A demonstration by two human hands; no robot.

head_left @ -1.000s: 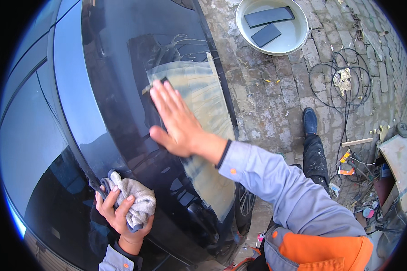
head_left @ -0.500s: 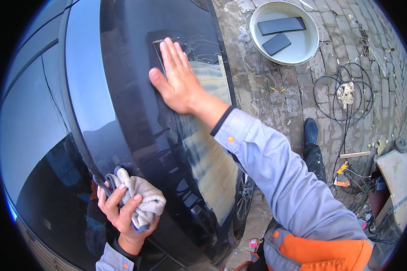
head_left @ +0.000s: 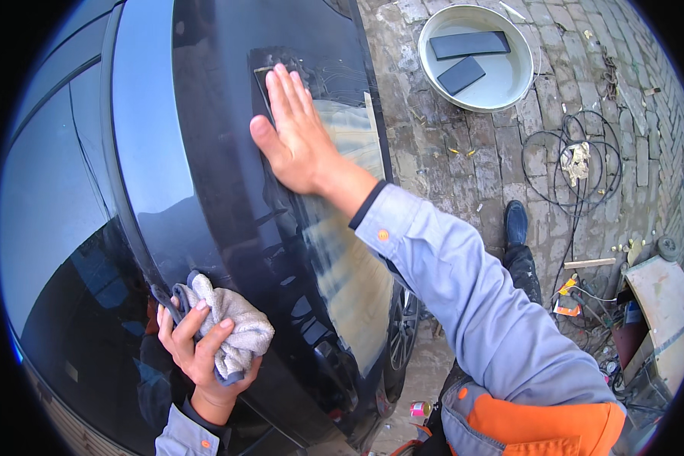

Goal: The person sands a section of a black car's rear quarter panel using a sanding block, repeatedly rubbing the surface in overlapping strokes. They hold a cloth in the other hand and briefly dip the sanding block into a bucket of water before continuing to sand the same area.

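Observation:
My left hand (head_left: 197, 353) grips a crumpled grey cloth (head_left: 239, 330) with dark edging, against the dark car body by the window edge. My right hand (head_left: 295, 137) lies flat on the car's dark panel (head_left: 220, 152), fingers stretched forward and thumb apart. Under and beside its palm runs a long sanded patch (head_left: 357, 296), pale tan with greyish streaks. Wet, milky trails show on the paint beyond the fingertips. A thin light edge (head_left: 263, 70) and a dark line show left of the fingers; whether a sheet lies beneath the hand I cannot tell.
On the brick paving (head_left: 494, 159) stands a round white basin (head_left: 425, 64) of water holding two dark flat blocks. Coiled black cable (head_left: 574, 201) lies to the right. Boards and clutter (head_left: 661, 311) fill the lower right, near my shoe (head_left: 516, 223). A car wheel (head_left: 401, 330) shows below the panel.
Both hands keep nearly the same places, the right flat on the panel and the left on the cloth. The view has shifted slightly.

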